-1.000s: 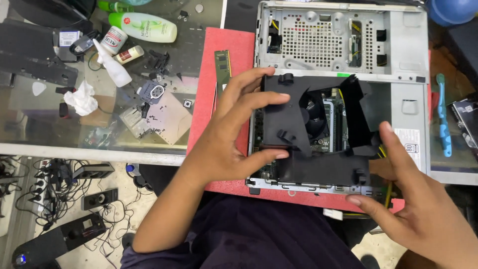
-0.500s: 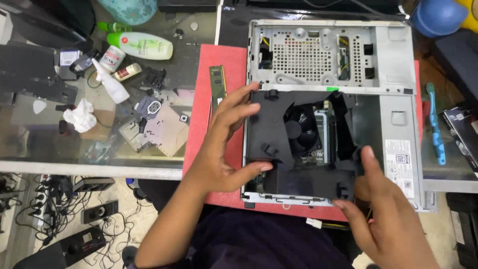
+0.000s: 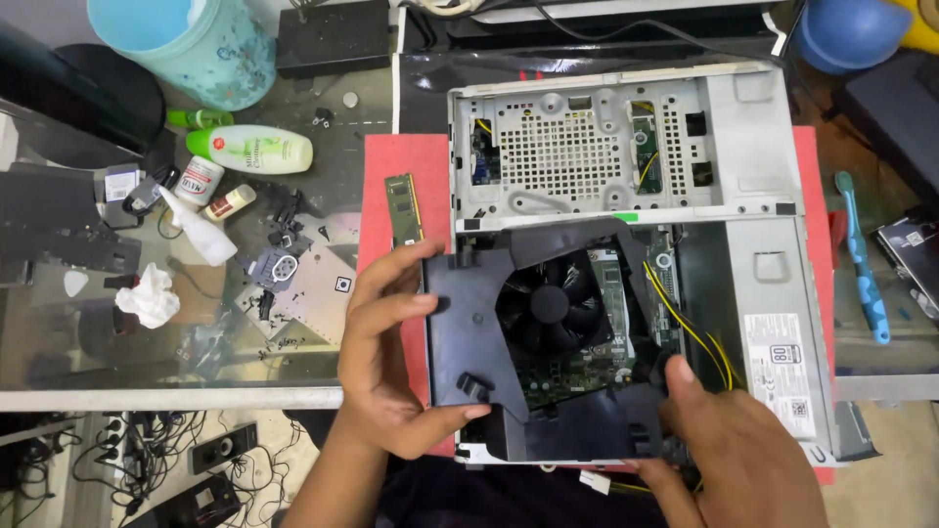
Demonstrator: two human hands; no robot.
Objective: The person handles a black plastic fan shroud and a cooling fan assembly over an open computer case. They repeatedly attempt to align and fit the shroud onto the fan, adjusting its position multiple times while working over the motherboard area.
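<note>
The left hand is half open, fingers and thumb pinching the left edge of the black fan shroud. The right hand curls loosely, thumb pressed on its lower right corner. The shroud lies flat inside the open computer case, its long axis running across the case, over the fan.
</note>
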